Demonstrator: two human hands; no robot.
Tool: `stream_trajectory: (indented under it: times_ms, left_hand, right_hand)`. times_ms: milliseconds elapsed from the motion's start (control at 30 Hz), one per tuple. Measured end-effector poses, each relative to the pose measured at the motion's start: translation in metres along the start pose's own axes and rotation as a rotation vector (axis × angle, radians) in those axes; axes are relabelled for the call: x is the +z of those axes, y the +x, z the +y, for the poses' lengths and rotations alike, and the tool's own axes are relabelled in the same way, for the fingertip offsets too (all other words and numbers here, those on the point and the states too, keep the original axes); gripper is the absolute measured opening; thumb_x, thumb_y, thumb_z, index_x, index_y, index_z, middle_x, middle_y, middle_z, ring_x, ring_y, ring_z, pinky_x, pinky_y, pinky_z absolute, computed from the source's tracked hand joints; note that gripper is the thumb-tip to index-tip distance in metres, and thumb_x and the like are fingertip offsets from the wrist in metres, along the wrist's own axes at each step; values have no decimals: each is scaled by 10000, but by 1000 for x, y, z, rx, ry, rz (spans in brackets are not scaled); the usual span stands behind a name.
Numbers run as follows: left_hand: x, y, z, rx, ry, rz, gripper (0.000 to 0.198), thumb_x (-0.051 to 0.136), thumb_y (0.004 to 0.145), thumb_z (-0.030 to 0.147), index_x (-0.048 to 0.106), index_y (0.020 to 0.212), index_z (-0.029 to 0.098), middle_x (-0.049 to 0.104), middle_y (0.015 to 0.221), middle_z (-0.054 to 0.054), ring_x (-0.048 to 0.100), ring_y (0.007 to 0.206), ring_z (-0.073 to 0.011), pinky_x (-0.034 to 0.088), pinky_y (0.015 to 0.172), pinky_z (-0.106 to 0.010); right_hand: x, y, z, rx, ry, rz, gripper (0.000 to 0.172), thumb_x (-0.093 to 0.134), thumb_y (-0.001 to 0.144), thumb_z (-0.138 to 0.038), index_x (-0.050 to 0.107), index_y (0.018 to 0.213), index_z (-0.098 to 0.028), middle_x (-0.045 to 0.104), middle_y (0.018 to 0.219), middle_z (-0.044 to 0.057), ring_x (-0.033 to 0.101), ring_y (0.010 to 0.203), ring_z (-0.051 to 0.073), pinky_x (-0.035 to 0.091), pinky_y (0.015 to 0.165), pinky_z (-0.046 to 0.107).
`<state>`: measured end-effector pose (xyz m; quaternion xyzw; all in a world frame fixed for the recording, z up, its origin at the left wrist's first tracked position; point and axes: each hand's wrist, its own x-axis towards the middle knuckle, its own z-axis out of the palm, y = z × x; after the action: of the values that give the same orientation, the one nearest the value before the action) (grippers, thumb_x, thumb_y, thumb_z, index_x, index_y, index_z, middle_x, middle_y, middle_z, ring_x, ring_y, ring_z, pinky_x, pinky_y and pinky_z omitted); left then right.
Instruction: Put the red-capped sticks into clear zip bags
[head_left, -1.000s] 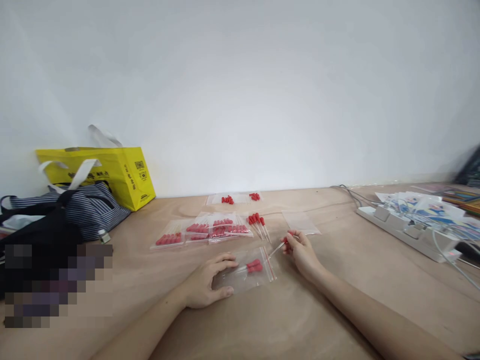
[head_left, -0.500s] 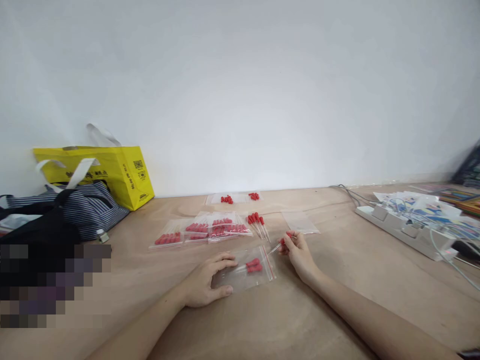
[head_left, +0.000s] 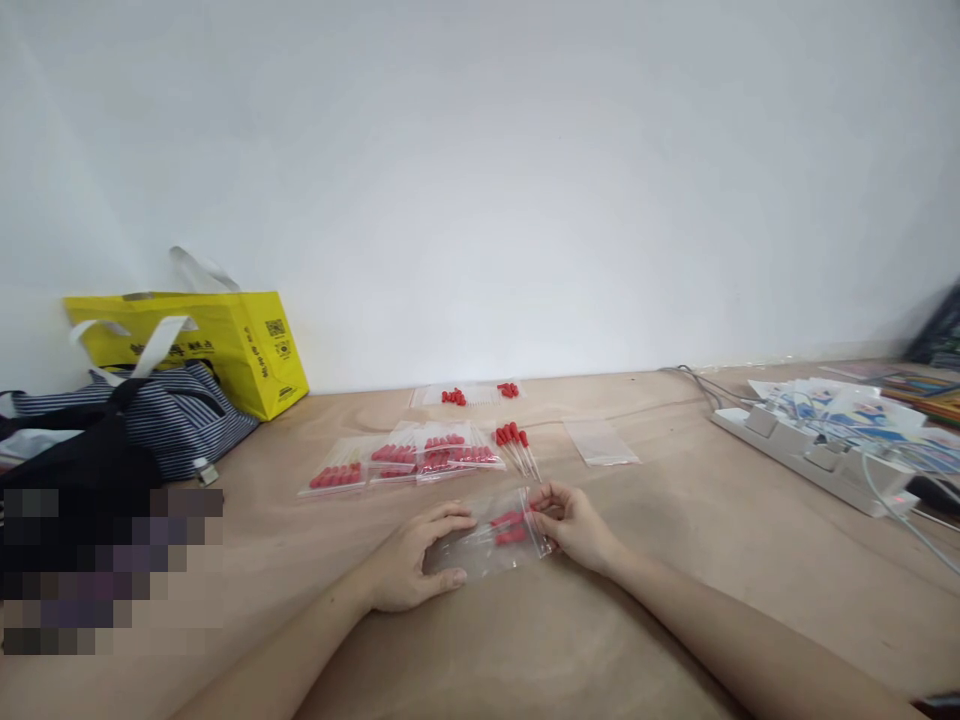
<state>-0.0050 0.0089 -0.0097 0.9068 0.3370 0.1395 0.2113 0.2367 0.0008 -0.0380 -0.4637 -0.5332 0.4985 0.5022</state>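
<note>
A clear zip bag [head_left: 480, 555] lies flat on the table, with several red-bulbed droppers [head_left: 511, 536] inside. My left hand [head_left: 412, 560] rests on the bag's left end, thumb and fingers spread apart. At the bag's right end, by the zip strip, my right hand [head_left: 574, 525] pinches a dropper by its red bulb [head_left: 534, 510]; its thin tube points left into the bag's mouth. The fingertips partly hide that bulb. Just beyond the bag lie several loose droppers [head_left: 514, 440], bulbs away from me.
Filled bags of droppers [head_left: 442, 455] overlap behind my left hand. More bagged red bulbs [head_left: 454, 397] lie near the wall. A flat clear bag [head_left: 600, 442] is at back right. A white power strip [head_left: 810, 465] with cables stands right; a yellow bag [head_left: 274, 350] and a striped bag [head_left: 199, 420] stand left.
My right hand has moved left and slightly toward me, bringing the dropper from outside the bag into its mouth. The left hand has stayed on the bag.
</note>
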Motion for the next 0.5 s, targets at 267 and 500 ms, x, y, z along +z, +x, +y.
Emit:
stream_trajectory:
  times_ms: [267, 500]
  left_hand:
    - [3, 1, -6, 5, 18, 9, 490, 553, 741, 370, 426, 1197, 242, 374, 1303, -54, 338, 1184, -251, 283, 980, -397]
    - [0, 0, 0, -10, 21, -7, 483, 560, 737, 381, 446, 1181, 230, 380, 1301, -60, 338, 1186, -253, 289, 979, -398]
  right_hand:
    - [1, 2, -2, -65, -118, -297, 290, 577, 668, -431, 637, 639, -148, 531, 491, -20, 399, 372, 56, 328, 375, 177]
    - [-24, 22, -4, -23, -396, -150, 239, 538, 703, -347, 604, 794, -136, 560, 600, -4, 441, 447, 69, 341, 398, 169]
